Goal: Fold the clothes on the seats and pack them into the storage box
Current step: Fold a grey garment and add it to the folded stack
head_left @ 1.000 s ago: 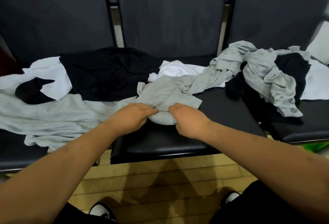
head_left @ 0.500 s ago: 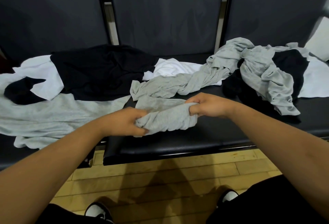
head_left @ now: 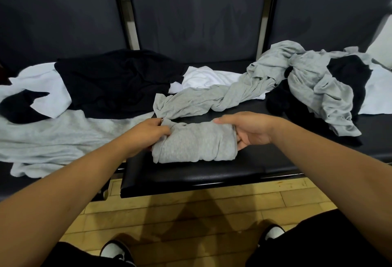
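Observation:
A grey garment (head_left: 195, 143) lies folded into a thick bundle on the middle black seat (head_left: 212, 173). My left hand (head_left: 148, 133) pinches its left end, where the cloth bunches. My right hand (head_left: 248, 131) holds its right end, thumb over the top and fingers under the edge. More of the same grey cloth (head_left: 212, 99) trails twisted toward the back right. No storage box is in view.
A black garment (head_left: 118, 84) and white cloth (head_left: 42, 88) lie on the left seat over a pale grey garment (head_left: 53, 137). A white piece (head_left: 207, 78) lies mid-back. A grey and black heap (head_left: 322, 88) covers the right seat. Wooden floor (head_left: 191, 213) and my shoes are below.
My hands went from pressing the grey cloth flat to gathering and folding it into a wider bundle. They have spread apart to its two ends, and the bundle now rests on the seat.

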A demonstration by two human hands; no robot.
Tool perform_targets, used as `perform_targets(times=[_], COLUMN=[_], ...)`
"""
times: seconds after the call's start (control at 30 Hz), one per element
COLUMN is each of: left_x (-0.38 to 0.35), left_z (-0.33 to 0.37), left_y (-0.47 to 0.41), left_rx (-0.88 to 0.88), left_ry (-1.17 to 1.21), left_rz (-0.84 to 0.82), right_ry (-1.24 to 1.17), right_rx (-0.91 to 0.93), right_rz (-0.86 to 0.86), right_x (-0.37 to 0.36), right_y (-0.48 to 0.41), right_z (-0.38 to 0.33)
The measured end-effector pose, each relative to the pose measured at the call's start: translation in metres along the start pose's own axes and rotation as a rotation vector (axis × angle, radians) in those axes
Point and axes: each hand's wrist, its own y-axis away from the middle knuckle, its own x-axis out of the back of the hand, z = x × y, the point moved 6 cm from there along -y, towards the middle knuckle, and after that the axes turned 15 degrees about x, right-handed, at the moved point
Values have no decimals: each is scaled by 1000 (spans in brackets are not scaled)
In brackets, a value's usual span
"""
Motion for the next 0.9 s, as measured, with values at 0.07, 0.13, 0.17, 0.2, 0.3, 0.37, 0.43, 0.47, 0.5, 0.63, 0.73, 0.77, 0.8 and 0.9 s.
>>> perform_targets(times=[0.07,0.13,0.17,0.2,0.3,0.37,0.43,0.47,0.5,0.63,0.73,0.77,0.8,0.9], left_x=[1,1,2,1,-5,-10,-17,-19,-20,-21,-8,-3,1,14], left_z=[1,3,3,3,1,1,1,0,-3,8,22,26,30,46], left_y=[-1,-1,-3,-3,-3,3,7,10,10,15,20,18,16,4], left_rx=[24,51,54,57,130,175,181,184,193,60,-25,-52,-79,-130], left_ry=[-45,-130,-161,-196,-210,-218,-255,-220,-128,359,598,644,668,727], left_rz=[50,148,199,244,248,182,91,59,17,-135,-201,-207,-203,-134], right_ry=[147,304,362,405,494,451,381,350,311,-20,-284,-382,-479,-609], right_rx=[-5,-29,-42,-46,-31,-59,-109,-138,-166,-161,79,154,195,215], right_rz=[55,169,211,246,296,295,288,279,269,257,265,252,235,220], right_x=[-1,-2,-2,-4,-8,-11,-13,-14,-15,-16,-5,-1,2,8], right_y=[0,-3,-5,-7,-11,-10,-9,-8,-8,-3,-4,-4,-4,-11], right_z=[0,2,3,4,0,1,4,6,7,5,-14,-21,-26,-33])
